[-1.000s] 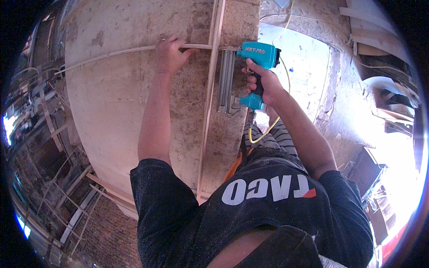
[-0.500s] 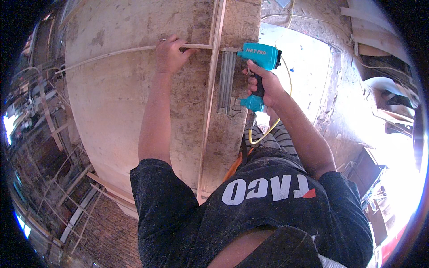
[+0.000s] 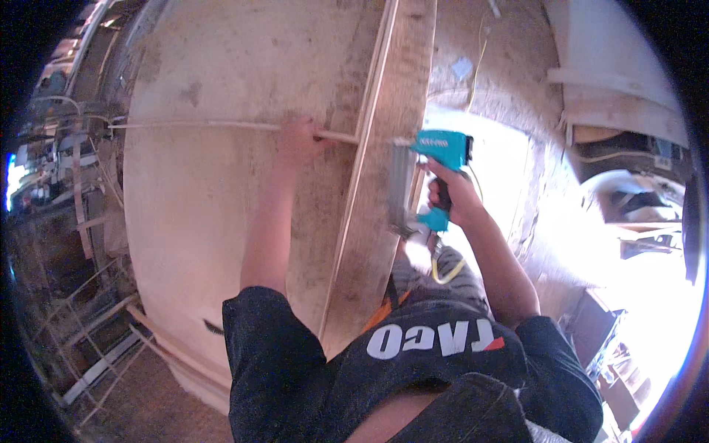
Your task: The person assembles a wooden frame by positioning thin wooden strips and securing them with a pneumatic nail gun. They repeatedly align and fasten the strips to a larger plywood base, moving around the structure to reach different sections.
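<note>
Near us, a yellow air hose is looping below a teal pneumatic nailer. On the right, our right hand is holding it, fingers curling closed around its black grip, its nose pointing left. Farther off, our left hand, slightly blurred, is pinching a thin wooden strip, which is lying left to right across a broad wooden panel.

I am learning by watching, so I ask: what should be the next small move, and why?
Perhaps the right hand should bring the nail gun left to the long strip: it points there but seems just short, while the left hand holds the thin strip with its end by the long strip.
</note>
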The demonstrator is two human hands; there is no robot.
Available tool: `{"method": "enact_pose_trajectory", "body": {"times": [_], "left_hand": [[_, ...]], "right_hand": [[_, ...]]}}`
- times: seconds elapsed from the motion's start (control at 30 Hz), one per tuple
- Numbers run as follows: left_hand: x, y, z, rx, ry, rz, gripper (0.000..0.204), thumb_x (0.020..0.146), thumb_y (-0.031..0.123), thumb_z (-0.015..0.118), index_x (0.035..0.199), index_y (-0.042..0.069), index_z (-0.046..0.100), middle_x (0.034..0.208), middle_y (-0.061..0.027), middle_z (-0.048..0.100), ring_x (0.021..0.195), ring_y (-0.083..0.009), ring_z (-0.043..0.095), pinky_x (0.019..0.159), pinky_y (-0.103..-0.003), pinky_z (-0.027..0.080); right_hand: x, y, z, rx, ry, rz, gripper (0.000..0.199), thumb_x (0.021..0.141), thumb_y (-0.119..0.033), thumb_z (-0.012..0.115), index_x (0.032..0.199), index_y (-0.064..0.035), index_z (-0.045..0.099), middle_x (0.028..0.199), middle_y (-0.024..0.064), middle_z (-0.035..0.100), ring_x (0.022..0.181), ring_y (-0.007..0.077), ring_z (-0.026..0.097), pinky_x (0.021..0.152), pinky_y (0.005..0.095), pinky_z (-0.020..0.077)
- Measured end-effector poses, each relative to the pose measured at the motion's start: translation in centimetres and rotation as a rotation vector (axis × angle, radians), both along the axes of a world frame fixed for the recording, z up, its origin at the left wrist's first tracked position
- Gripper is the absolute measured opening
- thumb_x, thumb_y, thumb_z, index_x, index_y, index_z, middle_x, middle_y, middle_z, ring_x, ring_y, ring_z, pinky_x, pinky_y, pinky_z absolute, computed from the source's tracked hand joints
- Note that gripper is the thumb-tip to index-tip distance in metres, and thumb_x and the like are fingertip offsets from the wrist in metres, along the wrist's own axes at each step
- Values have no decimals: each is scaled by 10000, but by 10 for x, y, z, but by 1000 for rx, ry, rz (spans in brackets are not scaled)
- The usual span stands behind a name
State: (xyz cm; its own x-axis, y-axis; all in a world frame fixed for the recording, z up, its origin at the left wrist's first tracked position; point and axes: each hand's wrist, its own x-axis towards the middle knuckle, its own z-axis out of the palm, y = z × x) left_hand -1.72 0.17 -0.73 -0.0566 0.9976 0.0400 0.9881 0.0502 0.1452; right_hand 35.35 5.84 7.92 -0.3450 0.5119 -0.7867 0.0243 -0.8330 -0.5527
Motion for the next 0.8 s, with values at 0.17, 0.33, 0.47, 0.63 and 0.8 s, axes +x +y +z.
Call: {"method": "enact_pose_trajectory", "body": {"times": [0.17,0.33,0.47,0.63,0.8], "left_hand": [[0,5,23,-298,-260,98,531,792,441,789,1172,75,727,1143,-128,716,1086,-309,672,948,-432,532],[26,44,64,-56,-699,279,481,877,462,724,1139,60,728,1028,-126,744,1013,-269,708,897,-380,555],[53,96,56,26,-804,464,537,947,552,614,1073,44,737,970,-173,741,934,-322,719,856,-417,559],[109,153,8,25,-643,729,639,966,623,515,975,24,735,926,-212,723,904,-417,693,822,-502,541],[124,156,23,59,-682,895,694,942,664,527,1049,13,742,899,-235,714,898,-435,689,829,-509,527]], "right_hand": [[98,47,37,538,-449,205,247,910,-270,766,816,-82,636,608,-19,547,478,92,509,459,270,402],[206,87,56,692,-746,123,259,891,-261,762,777,-71,628,593,-24,541,489,73,503,448,281,388],[282,124,13,696,-939,136,255,866,-247,772,781,-57,626,579,-11,537,464,97,507,424,290,380],[373,175,-91,464,-834,87,245,818,-207,803,818,-48,615,562,18,527,429,140,515,390,328,395],[353,218,-113,269,-961,375,264,765,-209,833,834,-44,639,569,43,555,404,179,529,381,358,447]]}}
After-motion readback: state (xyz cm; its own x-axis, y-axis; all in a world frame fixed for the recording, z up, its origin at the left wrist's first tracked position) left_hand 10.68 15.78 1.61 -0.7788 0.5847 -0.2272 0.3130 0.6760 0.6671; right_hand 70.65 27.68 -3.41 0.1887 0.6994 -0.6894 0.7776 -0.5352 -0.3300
